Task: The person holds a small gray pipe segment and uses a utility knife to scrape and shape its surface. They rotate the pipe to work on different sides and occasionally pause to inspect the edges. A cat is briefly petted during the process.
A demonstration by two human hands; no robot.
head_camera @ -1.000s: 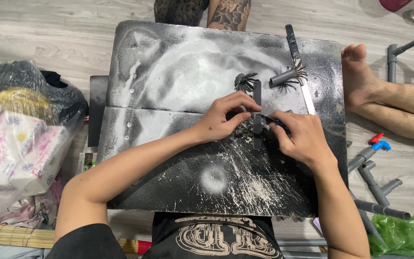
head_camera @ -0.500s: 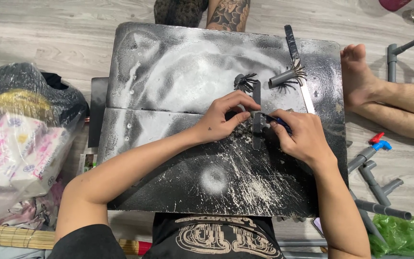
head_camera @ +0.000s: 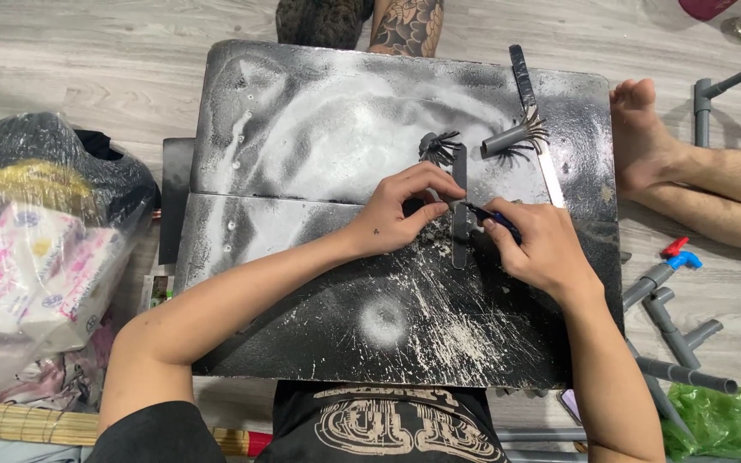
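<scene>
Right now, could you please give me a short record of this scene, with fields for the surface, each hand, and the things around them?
surface: black board smeared with white dust, lying on a wood-look floor
left hand: left hand pins a thin grey strip to the board
right hand: right hand grips a dark blue tool, tip at the strip
nearby on board: grey tube with frayed end; long flat blade
right of board: grey pipe pieces; another person's bare foot
left of board: clear plastic bag of packages

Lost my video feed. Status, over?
Left hand pins grey strip on black board. Right hand works blue-handled tool against it. Nothing blocking.
</scene>
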